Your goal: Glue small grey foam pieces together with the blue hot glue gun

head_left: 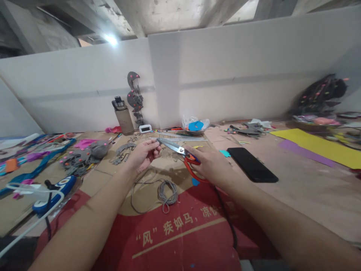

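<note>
My right hand is wrapped round the red-orange handles of a pair of scissors, whose metal blades point left. The blade tips reach the fingertips of my left hand, which is closed in a pinch. A thin grey cord lies below in a coil, and a loose loop of it runs up toward my left hand. The small piece between my left fingertips is hard to see but looks like the cord. Beneath is a cardboard sheet with a red printed area and Chinese characters.
A black phone lies right of my right hand, near yellow paper. A bottle stands at the back beside a grey hanging ornament. On the left are a blue power strip and grey pieces with pink dots.
</note>
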A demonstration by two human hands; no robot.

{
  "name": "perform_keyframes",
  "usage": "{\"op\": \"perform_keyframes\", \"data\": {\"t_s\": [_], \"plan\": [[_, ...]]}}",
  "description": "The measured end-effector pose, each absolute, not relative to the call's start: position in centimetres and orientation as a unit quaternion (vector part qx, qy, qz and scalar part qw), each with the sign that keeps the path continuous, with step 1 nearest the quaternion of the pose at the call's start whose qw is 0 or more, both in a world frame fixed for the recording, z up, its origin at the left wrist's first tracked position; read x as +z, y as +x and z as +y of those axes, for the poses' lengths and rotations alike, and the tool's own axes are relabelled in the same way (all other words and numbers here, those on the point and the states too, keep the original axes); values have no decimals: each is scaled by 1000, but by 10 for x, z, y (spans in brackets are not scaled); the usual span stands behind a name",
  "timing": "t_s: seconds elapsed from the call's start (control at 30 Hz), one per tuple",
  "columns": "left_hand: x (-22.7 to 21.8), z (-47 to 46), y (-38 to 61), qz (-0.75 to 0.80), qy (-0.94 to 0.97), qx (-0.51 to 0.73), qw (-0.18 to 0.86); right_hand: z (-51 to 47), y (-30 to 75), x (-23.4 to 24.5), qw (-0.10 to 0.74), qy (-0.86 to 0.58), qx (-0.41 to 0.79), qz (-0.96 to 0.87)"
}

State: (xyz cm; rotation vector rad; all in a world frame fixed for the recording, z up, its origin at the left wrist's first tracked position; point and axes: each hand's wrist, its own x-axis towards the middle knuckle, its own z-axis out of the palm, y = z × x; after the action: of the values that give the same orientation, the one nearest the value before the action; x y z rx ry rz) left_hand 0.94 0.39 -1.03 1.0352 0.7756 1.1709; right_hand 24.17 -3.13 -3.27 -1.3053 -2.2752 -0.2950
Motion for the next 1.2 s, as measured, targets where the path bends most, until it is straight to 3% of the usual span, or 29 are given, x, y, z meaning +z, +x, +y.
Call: {"op": "perform_keyframes", "data": {"t_s": [0.67,0.93,1.2], "plan": [[-11,6,7,346,463,506,640,-31,240,-35,230,-494,-97,-833],[-11,4,8,412,463,548,561,-28,242,-38,357,-499,25,-789],[-13,2,17,376,443,553,597,-27,237,-43,342,-477,39,-808]]}}
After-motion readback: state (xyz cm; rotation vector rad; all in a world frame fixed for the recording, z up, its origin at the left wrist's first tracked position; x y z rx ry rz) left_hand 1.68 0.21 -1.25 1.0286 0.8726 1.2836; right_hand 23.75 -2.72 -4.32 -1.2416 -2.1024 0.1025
